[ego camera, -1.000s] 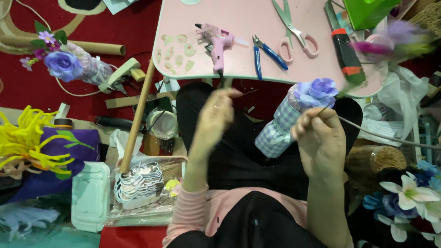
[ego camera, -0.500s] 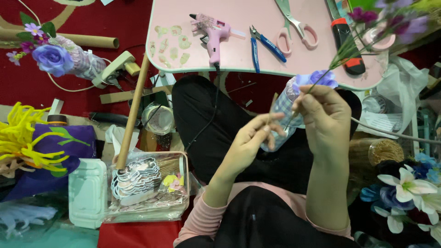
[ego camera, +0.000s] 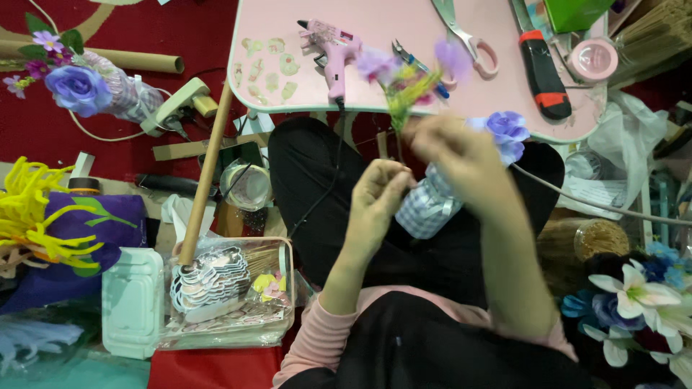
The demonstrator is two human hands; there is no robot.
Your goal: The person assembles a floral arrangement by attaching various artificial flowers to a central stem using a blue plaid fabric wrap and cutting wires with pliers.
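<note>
My left hand (ego camera: pixel 382 191) grips the side of a small bundle wrapped in checked cloth (ego camera: pixel 427 209), held over my lap. A blue-purple fabric rose (ego camera: pixel 508 130) tops the bundle. My right hand (ego camera: pixel 461 155), blurred by motion, is closed on the green stem of a sprig of small purple flowers (ego camera: pixel 404 79), just above the bundle and beside the rose. A thin wire stem (ego camera: pixel 591 202) trails from the bundle to the right.
The low pink table (ego camera: pixel 288 101) ahead carries a pink glue gun (ego camera: pixel 331 47), pliers (ego camera: pixel 418 61), scissors (ego camera: pixel 468 36), a utility knife (ego camera: pixel 544 72) and a tape roll (ego camera: pixel 591 61). Left are a clear box of cutouts (ego camera: pixel 223 288), a cardboard tube (ego camera: pixel 205 173) and another wrapped rose bundle (ego camera: pixel 79 90). White artificial flowers (ego camera: pixel 634 288) lie right.
My left hand came in from the open and took hold of the bundle. My right hand swung the flower sprig from the upper right to the left, over the bundle.
</note>
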